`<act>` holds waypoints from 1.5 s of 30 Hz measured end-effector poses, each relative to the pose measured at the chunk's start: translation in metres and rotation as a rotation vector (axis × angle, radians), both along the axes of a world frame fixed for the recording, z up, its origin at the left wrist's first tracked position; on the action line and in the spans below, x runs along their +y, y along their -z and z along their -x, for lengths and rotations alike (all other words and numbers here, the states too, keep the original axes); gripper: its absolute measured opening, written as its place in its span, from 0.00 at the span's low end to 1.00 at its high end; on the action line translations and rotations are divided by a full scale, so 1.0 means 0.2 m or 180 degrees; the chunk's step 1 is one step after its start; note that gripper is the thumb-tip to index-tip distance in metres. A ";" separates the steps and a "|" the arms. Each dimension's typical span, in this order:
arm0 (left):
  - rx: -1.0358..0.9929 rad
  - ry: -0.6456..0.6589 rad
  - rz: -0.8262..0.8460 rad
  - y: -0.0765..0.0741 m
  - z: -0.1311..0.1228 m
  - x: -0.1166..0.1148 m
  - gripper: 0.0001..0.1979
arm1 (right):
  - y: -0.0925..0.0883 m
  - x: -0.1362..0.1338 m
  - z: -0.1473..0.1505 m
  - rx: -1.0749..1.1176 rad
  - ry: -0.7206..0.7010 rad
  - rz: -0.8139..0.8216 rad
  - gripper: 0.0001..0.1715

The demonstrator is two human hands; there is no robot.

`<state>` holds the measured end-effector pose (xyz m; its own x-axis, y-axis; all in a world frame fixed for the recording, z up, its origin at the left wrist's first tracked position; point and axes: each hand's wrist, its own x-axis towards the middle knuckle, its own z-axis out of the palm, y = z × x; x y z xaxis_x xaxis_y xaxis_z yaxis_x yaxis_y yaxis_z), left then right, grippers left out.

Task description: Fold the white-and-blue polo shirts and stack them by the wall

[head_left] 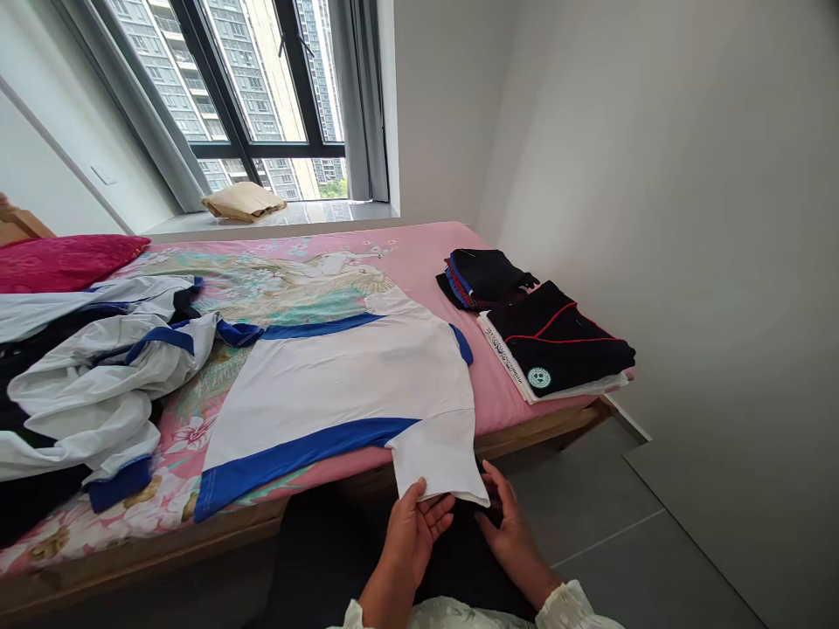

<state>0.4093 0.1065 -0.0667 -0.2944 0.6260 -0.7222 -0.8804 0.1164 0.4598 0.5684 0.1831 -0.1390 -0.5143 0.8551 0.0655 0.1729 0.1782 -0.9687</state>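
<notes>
A white T-shirt (347, 371) with blue side panels and a blue collar lies spread flat on the bed. Its near sleeve (436, 459) hangs over the bed's edge toward me. My left hand (418, 528) grips the sleeve's hem, thumb on top and fingers curled beneath. Beside the hem's right corner is my right hand (508, 522), its thumb and fingers apart; part of its fingers is hidden behind the cloth.
Rumpled white, blue and black clothes (111, 376) are heaped on the bed's left. Folded dark clothes (491, 275) and a black folded garment with red piping (564, 336) lie at right. A red pillow (65, 262) sits far left. The wooden bed edge (216, 528) runs in front of me.
</notes>
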 end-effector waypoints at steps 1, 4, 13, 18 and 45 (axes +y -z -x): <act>-0.0015 -0.0003 -0.0003 0.00 0.00 0.00 0.11 | 0.02 0.01 0.00 -0.0276 0.0063 -0.0592 0.39; -0.0055 0.0012 -0.0005 -0.01 0.00 0.00 0.11 | 0.02 0.07 0.01 -0.0740 -0.0054 -0.1989 0.40; 0.0098 0.0231 -0.0068 -0.01 0.00 -0.02 0.16 | -0.19 0.29 0.10 -0.0347 -0.1595 -0.2712 0.27; 0.2413 0.0502 -0.0008 0.06 0.12 -0.25 0.17 | -0.22 0.29 0.11 -0.0184 -0.1767 -0.2178 0.25; 0.6644 0.1326 0.1230 0.00 1.70 -1.03 0.14 | -0.52 0.47 0.41 0.0093 -0.0954 -0.2378 0.10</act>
<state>0.0695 -0.1000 -0.0669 -0.5352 0.7868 0.3073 0.8278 0.4161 0.3763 0.4866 0.2780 -0.0355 -0.7042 0.4058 0.5826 -0.0086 0.8156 -0.5785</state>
